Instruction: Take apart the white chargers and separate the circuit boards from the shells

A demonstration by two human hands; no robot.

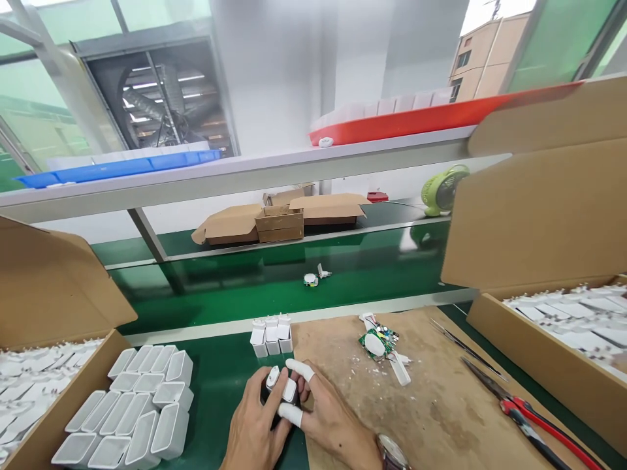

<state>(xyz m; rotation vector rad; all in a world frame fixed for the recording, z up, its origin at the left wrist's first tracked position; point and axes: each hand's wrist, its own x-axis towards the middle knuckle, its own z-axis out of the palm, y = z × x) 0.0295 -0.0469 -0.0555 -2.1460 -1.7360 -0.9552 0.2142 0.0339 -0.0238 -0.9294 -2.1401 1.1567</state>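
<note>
My two hands meet low in the middle of the view, over the edge of a brown board (431,405). My left hand (252,427) pinches a small white charger part (273,377) from the left. My right hand (323,414), with white finger cots on two fingers, holds a second white charger piece (289,390) against it. Just beyond my hands stands a small cluster of white charger housings (271,336). A green circuit board with a white part on it (376,343) lies on the brown board to the right, with white scraps about it.
Rows of empty white shells (132,411) stand at the left beside an open carton of white parts (29,385). Another open carton (563,326) sits right. Red-handled pliers (529,418) and tweezers (465,349) lie on the board. Green conveyor (274,277) behind, with a flat carton (281,222) and green fan (443,189).
</note>
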